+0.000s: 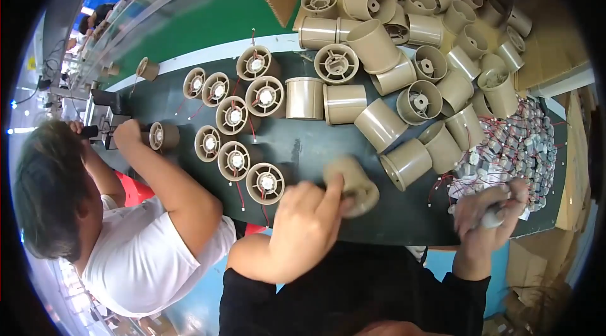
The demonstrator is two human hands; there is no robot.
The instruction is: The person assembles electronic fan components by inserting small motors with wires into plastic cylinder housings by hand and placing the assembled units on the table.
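Observation:
My left hand [306, 225] is closed on the rim of a beige plastic cup-shaped housing [351, 186], tilted and slightly blurred, just above the dark table. At the right, my right hand [487, 213] is curled around a small grey motor [493, 215]; motion smears its fingers. That hand is beside a heap of small silver motors [514, 153] with red wires. Left of my left hand stand several beige housings [266, 183] with spoked ends, white centres and red wires.
Plain beige housings [379, 124] lie scattered along the table's middle and pile up in a cardboard box [549, 52] at the far right. On the left, a co-worker in a white shirt [158, 254] reaches to a small machine [104, 112] beside another housing.

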